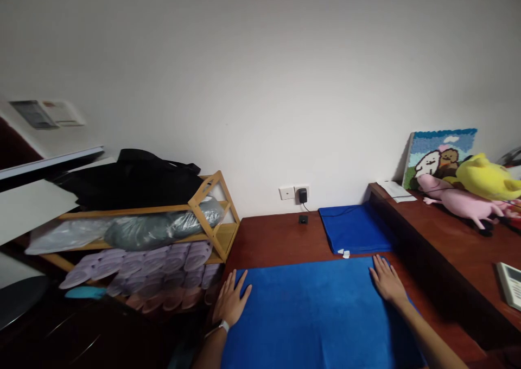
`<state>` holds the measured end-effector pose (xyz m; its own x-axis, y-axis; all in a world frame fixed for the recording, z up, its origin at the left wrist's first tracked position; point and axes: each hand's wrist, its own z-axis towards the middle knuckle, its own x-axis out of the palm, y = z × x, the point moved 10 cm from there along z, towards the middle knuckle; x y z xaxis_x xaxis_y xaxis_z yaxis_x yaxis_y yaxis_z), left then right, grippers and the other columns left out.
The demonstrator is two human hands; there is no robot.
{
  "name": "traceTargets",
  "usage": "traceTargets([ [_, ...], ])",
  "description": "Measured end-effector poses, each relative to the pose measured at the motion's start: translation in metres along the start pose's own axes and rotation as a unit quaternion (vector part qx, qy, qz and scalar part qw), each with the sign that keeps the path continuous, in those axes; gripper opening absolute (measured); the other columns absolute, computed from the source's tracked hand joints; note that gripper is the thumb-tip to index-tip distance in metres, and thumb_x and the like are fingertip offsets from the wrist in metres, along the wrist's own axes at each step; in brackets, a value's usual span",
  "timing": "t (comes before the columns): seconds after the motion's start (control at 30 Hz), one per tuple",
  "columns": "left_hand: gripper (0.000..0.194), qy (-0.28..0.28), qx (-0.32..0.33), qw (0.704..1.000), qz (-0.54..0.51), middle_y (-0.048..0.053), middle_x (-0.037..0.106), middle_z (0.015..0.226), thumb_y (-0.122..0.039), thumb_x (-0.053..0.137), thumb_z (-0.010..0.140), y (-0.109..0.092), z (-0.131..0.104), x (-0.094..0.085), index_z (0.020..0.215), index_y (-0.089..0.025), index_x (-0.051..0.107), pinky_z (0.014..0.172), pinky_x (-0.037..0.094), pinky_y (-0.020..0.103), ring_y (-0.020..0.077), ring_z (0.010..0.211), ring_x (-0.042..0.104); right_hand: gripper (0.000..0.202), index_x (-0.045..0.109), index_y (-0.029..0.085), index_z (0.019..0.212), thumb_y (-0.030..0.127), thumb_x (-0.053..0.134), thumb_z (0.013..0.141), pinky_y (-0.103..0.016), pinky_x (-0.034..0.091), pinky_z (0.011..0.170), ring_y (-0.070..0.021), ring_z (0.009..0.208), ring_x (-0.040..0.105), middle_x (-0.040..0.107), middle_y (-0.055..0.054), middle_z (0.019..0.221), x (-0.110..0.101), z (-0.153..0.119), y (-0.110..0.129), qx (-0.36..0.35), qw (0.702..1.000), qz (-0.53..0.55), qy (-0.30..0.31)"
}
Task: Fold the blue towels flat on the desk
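Observation:
A blue cloth (309, 309) lies spread over the reddish-brown tabletop (272, 239), running out of view at the bottom. My left hand (231, 299) rests at its far left corner, fingers apart and stretched out; a band circles that wrist. On the far right corner lies my right hand (387, 279), palm down and flat, its fingers extended. Just beyond the spread cloth sits a folded blue cloth (356, 230) with small white tags at its near edge. Neither hand grips anything.
A wooden rack (199, 195) at left holds a black bag (138, 182), plastic-wrapped bundles and several purple slippers (175, 258). A black adapter (302, 195) is plugged into the wall. The raised right ledge bears plush toys (459, 201), a picture (443, 154) and a pale keyed device (510, 285).

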<state>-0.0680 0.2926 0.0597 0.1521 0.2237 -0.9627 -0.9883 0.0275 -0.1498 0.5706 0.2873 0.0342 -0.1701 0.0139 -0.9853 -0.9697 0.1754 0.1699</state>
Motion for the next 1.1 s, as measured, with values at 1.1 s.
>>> traceTargets([
  [1.1, 0.064, 0.028, -0.008, 0.999, 0.019, 0.01, 0.031, 0.173, -0.057, 0.043, 0.103, -0.01, -0.005, -0.009, 0.16, -0.03, 0.041, 0.126, 0.03, 0.05, 0.0303, 0.159, 0.03, 0.071, 0.027, 0.015, 0.165, 0.053, 0.024, 0.105, -0.048, 0.016, 0.132, -0.024, 0.16, 0.02, 0.025, -0.008, 0.172, 0.016, -0.049, 0.263, -0.209, 0.974, 0.077, 0.045],
])
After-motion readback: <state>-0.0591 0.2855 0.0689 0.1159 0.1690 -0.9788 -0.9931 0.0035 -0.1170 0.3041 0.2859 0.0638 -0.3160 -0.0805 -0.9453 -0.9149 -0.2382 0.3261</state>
